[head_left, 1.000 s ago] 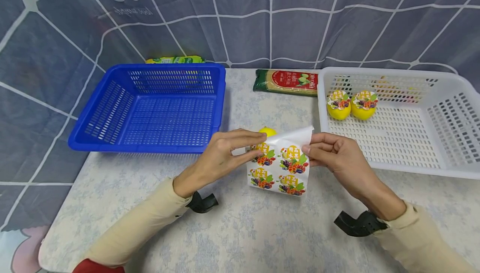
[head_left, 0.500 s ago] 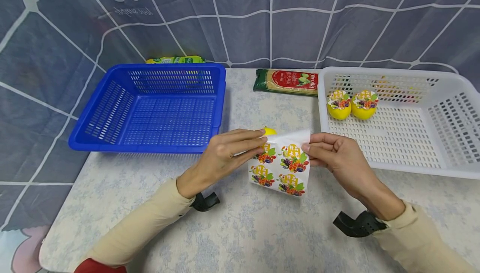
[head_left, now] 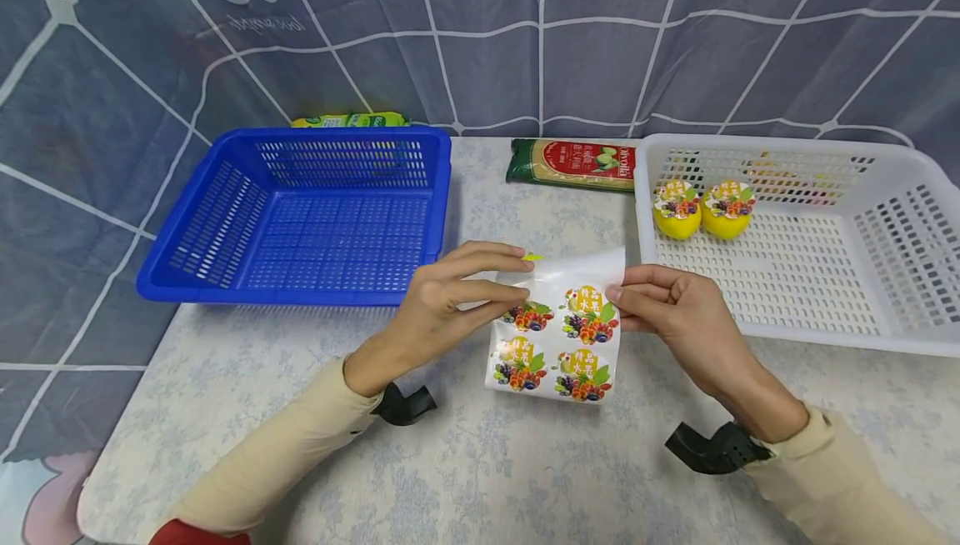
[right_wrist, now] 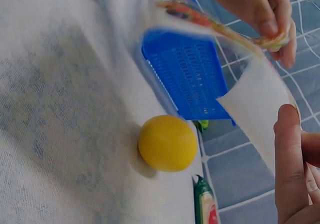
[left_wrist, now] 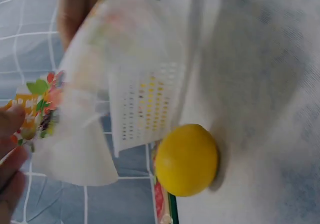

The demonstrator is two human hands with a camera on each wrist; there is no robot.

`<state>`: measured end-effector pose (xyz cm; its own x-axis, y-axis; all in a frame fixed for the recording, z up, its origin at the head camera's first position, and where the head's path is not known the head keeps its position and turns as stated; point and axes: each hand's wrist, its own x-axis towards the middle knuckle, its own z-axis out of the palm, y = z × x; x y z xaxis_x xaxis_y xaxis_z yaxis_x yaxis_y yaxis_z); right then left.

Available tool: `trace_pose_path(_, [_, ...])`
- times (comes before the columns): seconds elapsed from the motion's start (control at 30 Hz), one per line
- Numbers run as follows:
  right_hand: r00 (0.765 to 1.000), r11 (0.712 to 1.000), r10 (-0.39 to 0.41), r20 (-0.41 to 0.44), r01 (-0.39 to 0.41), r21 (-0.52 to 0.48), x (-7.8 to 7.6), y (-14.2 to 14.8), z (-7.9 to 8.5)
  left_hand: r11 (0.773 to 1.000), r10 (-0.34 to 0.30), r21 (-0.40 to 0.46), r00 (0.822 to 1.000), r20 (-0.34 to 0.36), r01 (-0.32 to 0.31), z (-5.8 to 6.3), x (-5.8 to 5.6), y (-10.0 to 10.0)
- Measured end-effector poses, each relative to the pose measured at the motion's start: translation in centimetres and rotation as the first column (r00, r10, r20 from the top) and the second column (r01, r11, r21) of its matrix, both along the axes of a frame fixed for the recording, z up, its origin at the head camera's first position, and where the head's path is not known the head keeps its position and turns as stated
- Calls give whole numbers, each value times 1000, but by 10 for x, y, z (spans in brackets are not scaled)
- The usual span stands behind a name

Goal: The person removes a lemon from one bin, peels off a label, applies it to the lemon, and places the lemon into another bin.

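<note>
In the head view my right hand (head_left: 675,312) pinches the right edge of a white sticker sheet (head_left: 553,328) printed with fruit labels, held up over the table. At the sheet's upper left is my left hand (head_left: 450,295), its thumb and fingertips pinching a fruit sticker (left_wrist: 31,111) that stands away from the backing in the left wrist view. The right wrist view shows the sheet bowed, with the sticker (right_wrist: 274,41) between the left fingertips. A yellow lemon (left_wrist: 186,160) sits on the table behind the sheet, mostly hidden from the head view.
A blue basket (head_left: 292,299) stands at left, a white basket (head_left: 795,332) at right. Two lemons (head_left: 726,224) with fruit stickers on top sit in the white one. A spaghetti packet (head_left: 573,164) lies at the back; a green-yellow packet (head_left: 352,119) lies behind the blue basket.
My left hand has shifted slightly left and its fingers have spread, with the sticker at the fingertips. The sheet's lower edge has dropped a little, and its top now covers most of the lemon.
</note>
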<state>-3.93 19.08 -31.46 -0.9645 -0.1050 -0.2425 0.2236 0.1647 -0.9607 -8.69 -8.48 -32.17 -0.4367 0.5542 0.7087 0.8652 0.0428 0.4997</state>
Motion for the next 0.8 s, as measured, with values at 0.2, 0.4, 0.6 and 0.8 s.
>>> trace_pose_path(0.2, [1000,1000,-3,-14,3,18,1,0,-4,995,-88,61,957,275,74,7,5,-5])
trace_pose_path(0.4, [1000,1000,5,-3,-5,26,5,1,-5,999,-11,47,870,493,-15,16,7,-9])
trace_pose_path(0.6, [990,991,117,74,-121,55,13,1,-9,978,208,-112,766,608,-177,24,3,-4])
trace_pose_path(0.8, [951,968,245,191,-228,-109,20,-4,-22,946,323,-202,693,645,-253,25,-5,6])
